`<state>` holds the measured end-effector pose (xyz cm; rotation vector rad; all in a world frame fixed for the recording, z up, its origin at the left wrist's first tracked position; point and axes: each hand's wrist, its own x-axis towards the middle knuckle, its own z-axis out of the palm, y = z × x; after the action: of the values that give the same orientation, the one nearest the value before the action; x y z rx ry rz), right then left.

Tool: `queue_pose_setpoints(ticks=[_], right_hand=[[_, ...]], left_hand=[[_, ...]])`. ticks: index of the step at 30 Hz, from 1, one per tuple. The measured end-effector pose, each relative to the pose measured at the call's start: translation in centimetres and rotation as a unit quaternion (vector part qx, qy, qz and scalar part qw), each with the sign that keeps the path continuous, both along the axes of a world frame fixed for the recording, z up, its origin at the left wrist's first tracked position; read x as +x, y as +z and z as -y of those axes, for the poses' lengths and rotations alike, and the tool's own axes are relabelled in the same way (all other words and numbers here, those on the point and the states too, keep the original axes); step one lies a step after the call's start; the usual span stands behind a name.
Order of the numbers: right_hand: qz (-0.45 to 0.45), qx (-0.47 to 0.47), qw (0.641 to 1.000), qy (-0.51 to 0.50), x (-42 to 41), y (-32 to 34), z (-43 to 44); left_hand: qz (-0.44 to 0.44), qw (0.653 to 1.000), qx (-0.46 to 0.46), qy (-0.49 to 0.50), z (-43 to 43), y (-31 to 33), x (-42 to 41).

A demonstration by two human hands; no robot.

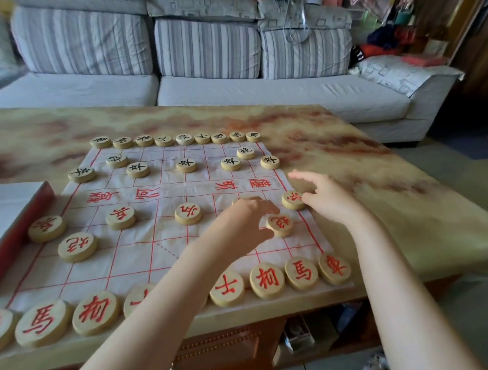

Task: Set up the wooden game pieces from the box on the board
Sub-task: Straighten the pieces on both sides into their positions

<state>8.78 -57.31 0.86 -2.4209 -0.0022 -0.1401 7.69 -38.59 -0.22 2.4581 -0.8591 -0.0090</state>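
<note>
Here, left hand [249,222]: reaches over the right half of the board. The fingers are curled, with thumb and forefinger closed round the left edge of a red cannon [280,225] that lies flat on the sheet.
Right hand [325,200]: spread wide, fingers straight and apart. The forefinger stretches toward the far side and is blurred. The lower fingers touch the right edge of the end soldier [292,199] and grip nothing.
Hands together: close but not touching, with the cannon and the end soldier between them.
Board [142,252]: a creased white sheet with red lines, flat on the table [400,200].
Red row [267,280]: discs side by side along the near edge, partly hidden by the left forearm.
Left cannon [77,246]: on the board's left side, well apart from both hands.
Black row [174,140]: nine discs along the far edge, with two cannons and five soldiers in front of them.
Box [19,231]: red-sided, at the board's left edge, just beside the leftmost red soldier [47,228]. Its inside is not visible.
Sofa [258,89]: striped cushions, behind the table.
</note>
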Motion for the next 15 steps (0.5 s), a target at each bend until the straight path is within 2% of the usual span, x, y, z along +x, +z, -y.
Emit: queue_pose_setpoints(ticks=[4,10,15], right_hand=[[-0.025,0.002,0.999,0.035,1.4,-0.4,0.0],[-0.051,-0.04,0.997,0.034,1.9,-1.3,1.0],[-0.019,-0.044,0.999,-0.006,2.0,-2.4,1.7]], left_hand=[[-0.039,0.998,0.038,-0.038,1.5,-0.7,1.9],[-0.052,0.997,-0.009,-0.051,2.0,-0.9,2.5],[-0.022,1.0,0.002,-0.003,1.7,-1.1,2.4]])
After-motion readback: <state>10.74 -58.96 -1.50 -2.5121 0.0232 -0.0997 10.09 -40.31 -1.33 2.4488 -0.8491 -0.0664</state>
